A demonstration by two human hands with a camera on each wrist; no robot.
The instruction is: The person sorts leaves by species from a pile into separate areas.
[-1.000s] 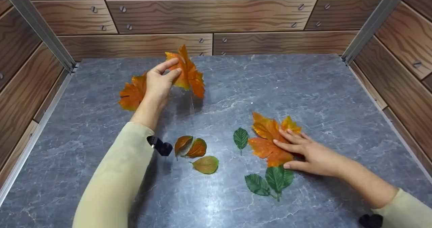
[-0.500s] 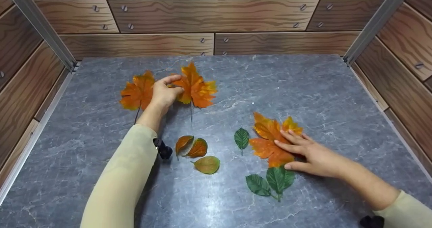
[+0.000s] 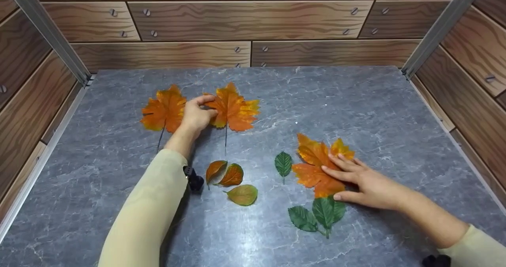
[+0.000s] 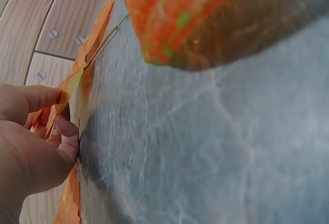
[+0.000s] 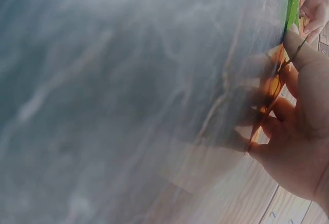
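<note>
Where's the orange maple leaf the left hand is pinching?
In the head view, the pinched leaf is near the back of the table, slightly left of centre, just right of the left hand; another orange leaf lies on the hand's other side.

left hand (image 3: 197,114) blocks some of the pinched maple leaf (image 3: 235,110), toward the far edge of the tabletop (image 3: 355,105) | right hand (image 3: 367,184) hides part of the right maple leaf (image 3: 311,173) | both sleeves (image 3: 140,209) cropped | white speck (image 3: 296,122), too tiny to call | right wrist view's tabletop pretty mushy

left hand (image 3: 195,115) in pinch, right hand (image 3: 367,184) palm-down
</note>
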